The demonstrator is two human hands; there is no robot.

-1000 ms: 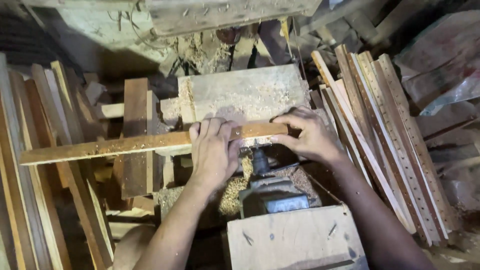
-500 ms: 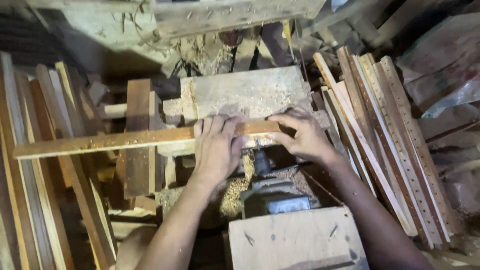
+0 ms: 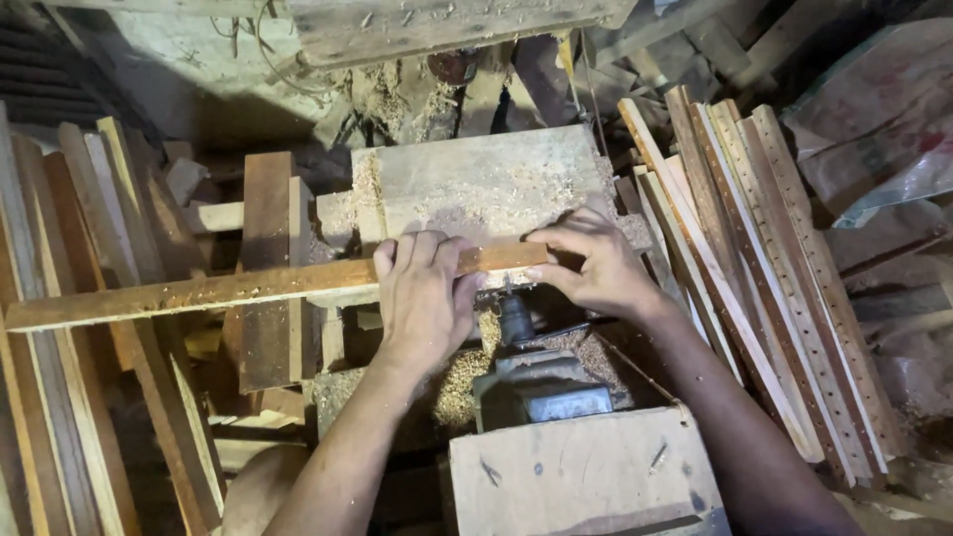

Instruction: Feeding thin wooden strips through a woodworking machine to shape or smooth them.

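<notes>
We note the bench (image 3: 496, 174) first: a pale, sawdust-strewn slab in the middle of the scene, with stacks of finished slats (image 3: 764, 288) leaning to its right and darker offcut boards (image 3: 60, 377) piled to its left. Near us sits a grey motor housing (image 3: 541, 392) with a spindle pointing up toward the work, and a plain wooden box (image 3: 586, 476) nearest of all.

The wooden strip (image 3: 248, 288) lies across the near edge of the bench, running from far left to just right of centre, level and flat-side up. We judge it light for its length, stiff along the grain but thin enough to flex or chatter at the unsupported left end, dry and dusty rather than slick. The sound hold is close to the spindle on either side, which is where we have it.

Our left hand (image 3: 422, 293) lies palm-down over the strip, fingers curled over its far edge, pressing it. Our right hand (image 3: 591, 268) pinches the right end between thumb and bent fingers, closed on it.

Against the frame half a second back, we see little change: both hands keep the same grip, and the strip sits much as it did, if anything a trifle further left, with its right end close under the right hand.
</notes>
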